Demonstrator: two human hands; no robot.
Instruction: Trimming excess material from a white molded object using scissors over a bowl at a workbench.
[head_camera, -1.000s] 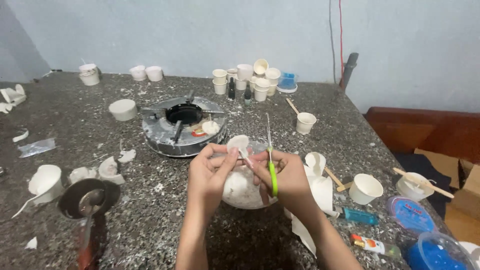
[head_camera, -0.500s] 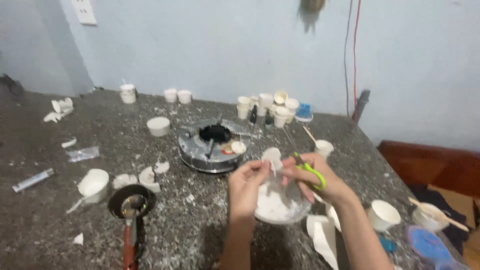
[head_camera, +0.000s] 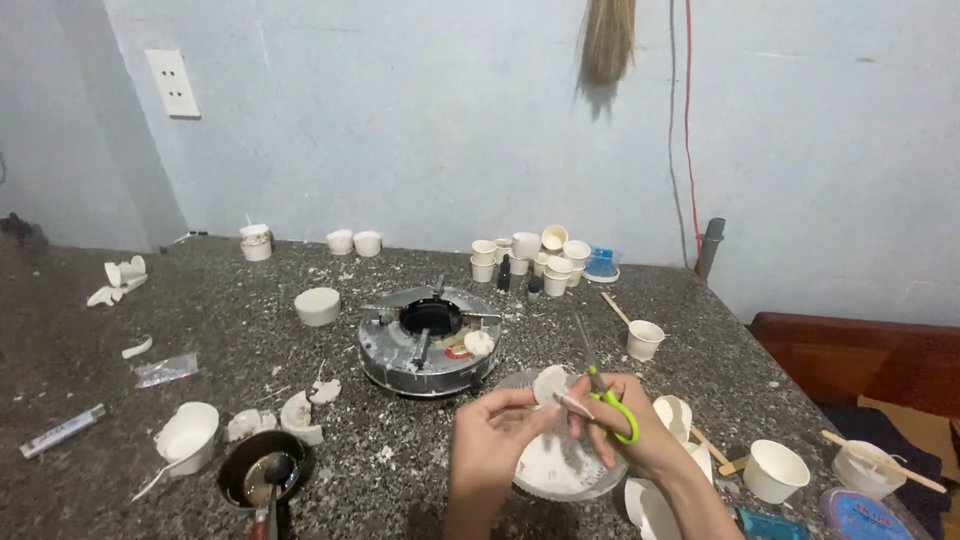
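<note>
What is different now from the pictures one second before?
The view rose, showing more wall. Both hands stay together over the clear bowl: the right hand still holds the green-handled scissors, the left hand a small white piece. The round burner and cups are unmoved.

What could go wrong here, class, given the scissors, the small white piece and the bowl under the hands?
The scissors in the right hand work close to the left hand fingers, so a slip might nick them. The small white piece could drop or crack into the clear bowl. Paper cups nearby might get knocked.
</note>
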